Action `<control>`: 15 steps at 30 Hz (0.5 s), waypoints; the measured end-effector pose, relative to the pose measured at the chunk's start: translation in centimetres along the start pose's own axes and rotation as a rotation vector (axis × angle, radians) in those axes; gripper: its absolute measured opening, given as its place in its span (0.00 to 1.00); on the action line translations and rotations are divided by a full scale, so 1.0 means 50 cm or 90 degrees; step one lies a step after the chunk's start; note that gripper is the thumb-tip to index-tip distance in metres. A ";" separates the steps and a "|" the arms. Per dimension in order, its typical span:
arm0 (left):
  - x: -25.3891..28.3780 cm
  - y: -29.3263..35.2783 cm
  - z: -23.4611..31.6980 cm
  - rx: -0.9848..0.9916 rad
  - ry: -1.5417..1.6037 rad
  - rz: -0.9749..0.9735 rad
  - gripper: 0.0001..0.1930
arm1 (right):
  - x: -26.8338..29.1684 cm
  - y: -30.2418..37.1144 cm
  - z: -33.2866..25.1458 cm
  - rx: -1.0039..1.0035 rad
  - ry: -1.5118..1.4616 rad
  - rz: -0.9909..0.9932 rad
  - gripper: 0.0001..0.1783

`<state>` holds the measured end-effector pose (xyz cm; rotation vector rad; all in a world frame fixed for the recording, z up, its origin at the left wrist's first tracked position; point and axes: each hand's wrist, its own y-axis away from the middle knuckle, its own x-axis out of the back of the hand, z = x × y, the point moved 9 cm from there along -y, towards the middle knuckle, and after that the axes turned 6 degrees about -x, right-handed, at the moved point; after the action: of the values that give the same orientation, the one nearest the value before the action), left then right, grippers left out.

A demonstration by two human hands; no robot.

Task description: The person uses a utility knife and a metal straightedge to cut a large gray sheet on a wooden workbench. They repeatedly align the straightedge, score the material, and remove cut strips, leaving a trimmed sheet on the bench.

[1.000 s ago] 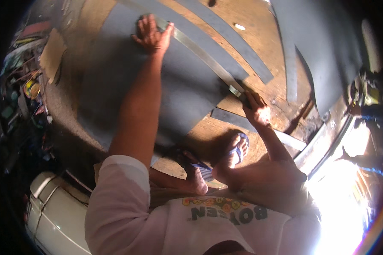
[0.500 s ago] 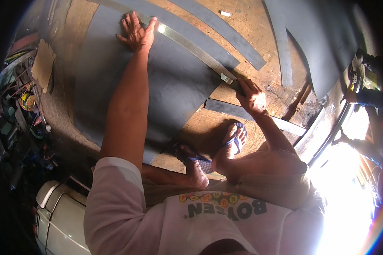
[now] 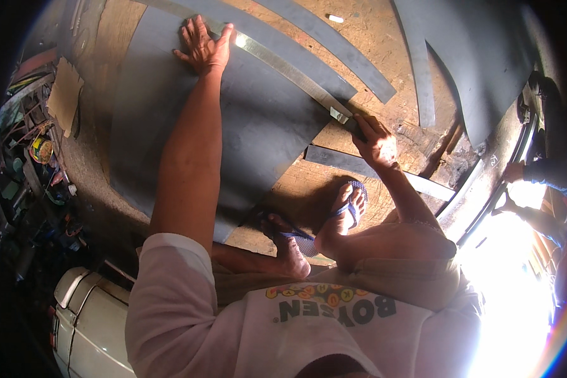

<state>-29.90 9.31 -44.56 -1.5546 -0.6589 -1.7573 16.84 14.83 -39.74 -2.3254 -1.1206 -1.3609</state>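
Observation:
A large dark grey sheet [image 3: 258, 132] lies flat on the brown wooden surface in front of me. Across it runs a long shiny metal straightedge [image 3: 283, 68], slanting from upper left to its near right end. My left hand [image 3: 206, 50] presses on the sheet with fingers spread, its thumb at the straightedge. At the straightedge's right end, my right hand [image 3: 377, 143] is closed round a dark-handled tool with a shiny flat metal part [image 3: 338, 116]. Whether that tool is joined to the straightedge I cannot tell, and the fingers hide much of its handle.
Narrow grey strips [image 3: 334, 47] and another grey sheet [image 3: 479, 57] lie beyond and to the right. A metal bar [image 3: 340, 160] rests near my sandalled feet. A small white piece [image 3: 336, 19] lies far off. Clutter [image 3: 41, 151] fills the left; another person's hand [image 3: 514, 171] shows at right.
My hands stay nearly in place, the right one shifting very slightly rightward with the tool. At the right edge, the other person's blue-sleeved arm and hand have moved nearer.

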 end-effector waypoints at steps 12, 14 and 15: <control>0.033 0.012 -0.003 0.027 0.009 -0.014 0.51 | -0.019 -0.005 0.002 0.040 0.015 0.029 0.34; 0.019 0.006 0.012 0.037 0.037 -0.057 0.51 | -0.026 0.004 0.021 -0.018 0.005 -0.015 0.34; 0.016 0.001 0.027 0.030 0.036 -0.060 0.51 | -0.016 0.007 0.022 -0.015 0.007 -0.003 0.34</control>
<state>-29.06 10.16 -43.57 -1.4572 -0.7517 -1.8352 17.57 14.76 -40.93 -2.3302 -1.1128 -1.3953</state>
